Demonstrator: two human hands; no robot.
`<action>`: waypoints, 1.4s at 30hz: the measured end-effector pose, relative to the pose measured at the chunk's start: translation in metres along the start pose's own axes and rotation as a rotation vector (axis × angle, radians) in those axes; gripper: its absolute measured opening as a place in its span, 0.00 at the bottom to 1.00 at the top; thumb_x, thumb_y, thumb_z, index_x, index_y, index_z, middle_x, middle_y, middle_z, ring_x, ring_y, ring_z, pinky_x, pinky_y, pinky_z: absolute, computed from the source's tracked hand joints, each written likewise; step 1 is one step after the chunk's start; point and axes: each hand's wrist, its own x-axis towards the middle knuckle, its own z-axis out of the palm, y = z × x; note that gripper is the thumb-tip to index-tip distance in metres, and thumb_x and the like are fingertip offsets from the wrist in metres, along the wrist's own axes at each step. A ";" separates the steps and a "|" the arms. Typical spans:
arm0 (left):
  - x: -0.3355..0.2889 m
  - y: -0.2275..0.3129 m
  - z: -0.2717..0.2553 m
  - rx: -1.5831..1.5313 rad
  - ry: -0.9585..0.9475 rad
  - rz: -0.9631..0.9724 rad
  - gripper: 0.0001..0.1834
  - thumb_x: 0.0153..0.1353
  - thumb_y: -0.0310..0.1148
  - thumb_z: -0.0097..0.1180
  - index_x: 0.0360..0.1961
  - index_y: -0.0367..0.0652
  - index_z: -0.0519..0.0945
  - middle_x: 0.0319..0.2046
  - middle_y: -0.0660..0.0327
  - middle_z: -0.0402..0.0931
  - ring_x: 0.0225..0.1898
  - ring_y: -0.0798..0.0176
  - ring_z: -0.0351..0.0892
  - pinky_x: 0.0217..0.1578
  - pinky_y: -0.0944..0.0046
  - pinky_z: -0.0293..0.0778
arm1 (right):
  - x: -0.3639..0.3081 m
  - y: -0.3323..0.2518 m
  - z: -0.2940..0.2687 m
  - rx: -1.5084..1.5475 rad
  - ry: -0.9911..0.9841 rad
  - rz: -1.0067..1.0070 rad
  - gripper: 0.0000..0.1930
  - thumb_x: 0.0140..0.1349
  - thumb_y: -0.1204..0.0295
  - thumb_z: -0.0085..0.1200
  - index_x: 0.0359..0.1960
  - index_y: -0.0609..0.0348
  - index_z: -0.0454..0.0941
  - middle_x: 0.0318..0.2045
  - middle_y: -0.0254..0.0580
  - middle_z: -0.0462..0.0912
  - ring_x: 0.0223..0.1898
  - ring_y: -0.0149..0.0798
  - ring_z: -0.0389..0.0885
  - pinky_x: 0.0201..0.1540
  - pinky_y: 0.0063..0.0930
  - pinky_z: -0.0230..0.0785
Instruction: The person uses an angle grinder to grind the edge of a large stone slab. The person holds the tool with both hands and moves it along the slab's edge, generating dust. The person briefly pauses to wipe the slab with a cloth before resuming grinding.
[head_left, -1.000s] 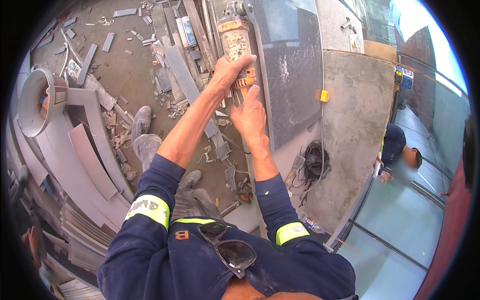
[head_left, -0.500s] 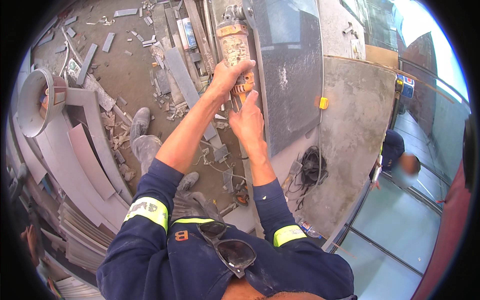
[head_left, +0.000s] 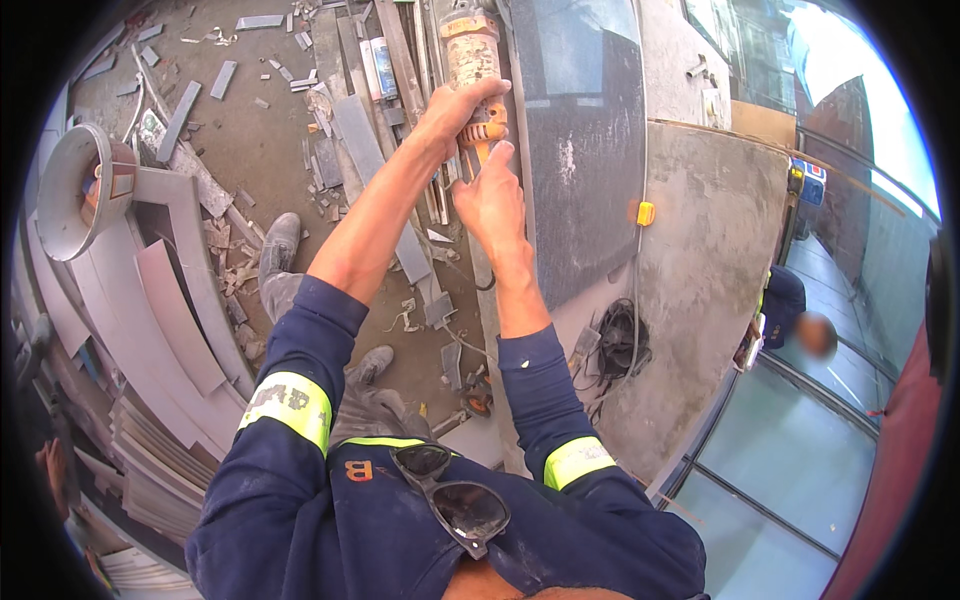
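A dusty orange angle grinder [head_left: 472, 62] points away from me along the left edge of a dark grey slab [head_left: 580, 190]. My left hand [head_left: 455, 115] wraps around its body, thumb lying across the top. Closer to me, my right hand [head_left: 490, 198] is closed around the rear handle. The grinder's front end runs out of the picture at the top, so its disc is hidden. A cable hangs down below my right hand.
Cut strips and rubble [head_left: 345, 150] litter the floor at left. A bucket [head_left: 72, 235] sits beside long panels [head_left: 130, 310]. Right of the slab are a yellow tape measure [head_left: 646, 213], a black cable coil [head_left: 622, 340] and a concrete surface [head_left: 715, 220]. Another person [head_left: 785, 305] works at far right.
Both hands and the grinder have moved farther forward. The grinder's front end has passed out of the top of the picture. My arms reach out more.
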 end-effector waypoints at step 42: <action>-0.060 -0.051 0.008 -0.009 0.027 0.027 0.24 0.62 0.41 0.77 0.48 0.35 0.80 0.33 0.54 0.85 0.27 0.56 0.90 0.30 0.58 0.91 | -0.069 0.030 0.007 0.034 -0.002 0.047 0.35 0.64 0.71 0.63 0.66 0.74 0.58 0.40 0.78 0.87 0.45 0.78 0.87 0.50 0.66 0.78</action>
